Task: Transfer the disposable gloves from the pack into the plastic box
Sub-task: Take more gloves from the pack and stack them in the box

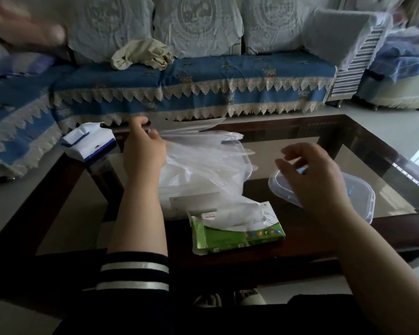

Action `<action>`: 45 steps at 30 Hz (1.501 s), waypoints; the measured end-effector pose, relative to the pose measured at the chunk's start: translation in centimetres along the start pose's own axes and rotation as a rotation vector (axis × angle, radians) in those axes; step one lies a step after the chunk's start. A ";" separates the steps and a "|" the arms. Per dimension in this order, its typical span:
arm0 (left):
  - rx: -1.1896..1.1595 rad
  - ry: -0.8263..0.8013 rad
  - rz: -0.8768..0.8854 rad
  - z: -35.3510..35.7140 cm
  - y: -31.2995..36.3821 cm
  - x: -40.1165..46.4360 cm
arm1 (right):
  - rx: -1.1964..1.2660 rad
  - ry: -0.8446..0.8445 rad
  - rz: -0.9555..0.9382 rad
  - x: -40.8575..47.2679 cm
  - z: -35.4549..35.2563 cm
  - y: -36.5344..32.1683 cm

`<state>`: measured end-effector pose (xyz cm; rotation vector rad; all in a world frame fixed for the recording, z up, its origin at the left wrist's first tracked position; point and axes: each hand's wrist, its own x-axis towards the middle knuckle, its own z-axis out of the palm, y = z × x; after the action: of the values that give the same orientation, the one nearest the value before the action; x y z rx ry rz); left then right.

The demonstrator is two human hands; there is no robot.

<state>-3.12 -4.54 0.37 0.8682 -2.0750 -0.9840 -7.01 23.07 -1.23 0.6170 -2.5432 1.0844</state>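
Across the far side of the room runs the sofa [203, 73], draped in blue cloth with a lace fringe, and a crumpled beige cloth [140, 56] lies on its seat. In front of you stands the glass-topped desk [348, 146] with its dark wooden frame. Your left hand [143, 151] is raised over the middle of the desk, and its grip is pinched closed on the disposable gloves [203, 160], a clear, filmy bunch that fans out to the right of your fingers and trails down toward you into the open top of the green pack [237, 233]. That pack lies flat on the near part of the desk, with part of the bunch still inside it. To the right, the plastic box [363, 201] rests on the glass, clear and round-cornered, with your right hand [314, 175] hovering just above its near left rim; that grip is apart, fingers loosely curled and holding nothing. On the far left corner of the desk sits a white and blue packet [90, 143], torn open at the top. Near the bottom edge, under the glass, you can see slippered feet [227, 298].
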 end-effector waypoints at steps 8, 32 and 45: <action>0.448 -0.069 0.100 1.5 -2.4 -0.5 | -0.215 -0.575 -0.222 7.0 8.3 -7.3; 0.941 -0.477 0.024 0.7 -2.3 -0.1 | 0.096 -0.331 -0.121 8.4 7.7 -5.4; 0.483 -0.774 0.174 -0.9 2.1 -8.3 | 0.070 -0.768 0.150 -0.4 5.1 0.4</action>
<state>1.61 2.68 0.15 0.5439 -3.0772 -0.8001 -7.45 19.64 -5.00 1.0368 -3.2468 1.1447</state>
